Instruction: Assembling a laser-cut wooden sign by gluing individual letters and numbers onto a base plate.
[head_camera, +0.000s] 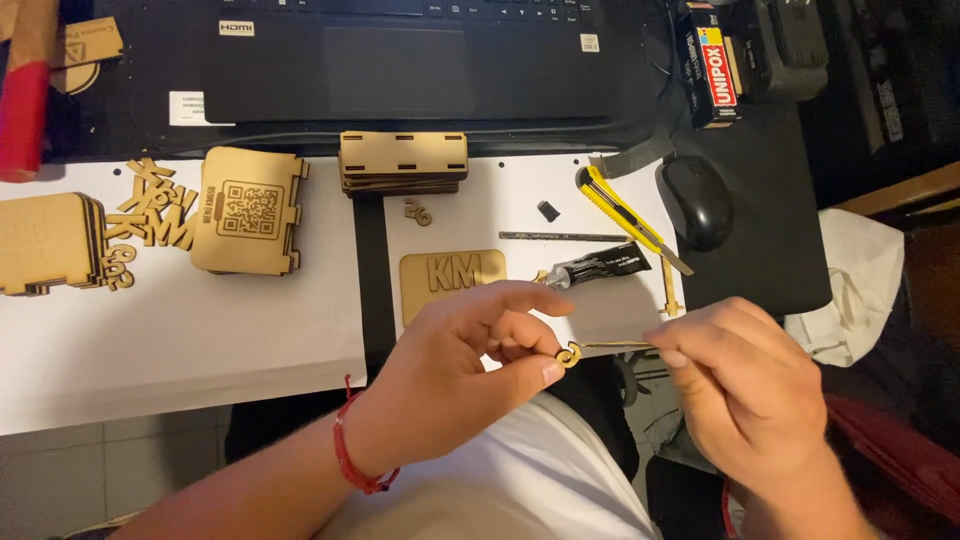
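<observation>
Left hand (470, 370) pinches wood numeral (569, 354) w/ glue tube (598, 268), plaque (452, 282) behind.

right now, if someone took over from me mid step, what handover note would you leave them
Left hand: pinches a small curly wooden piece at the fingertips.
Right hand: holds a thin stick, its tip at that piece.
On the white sheet: wooden plaque with raised letters, black glue tube, yellow utility knife.
Done: letters sit on the plaque.
Left: the curly piece is not yet on any panel.
</observation>
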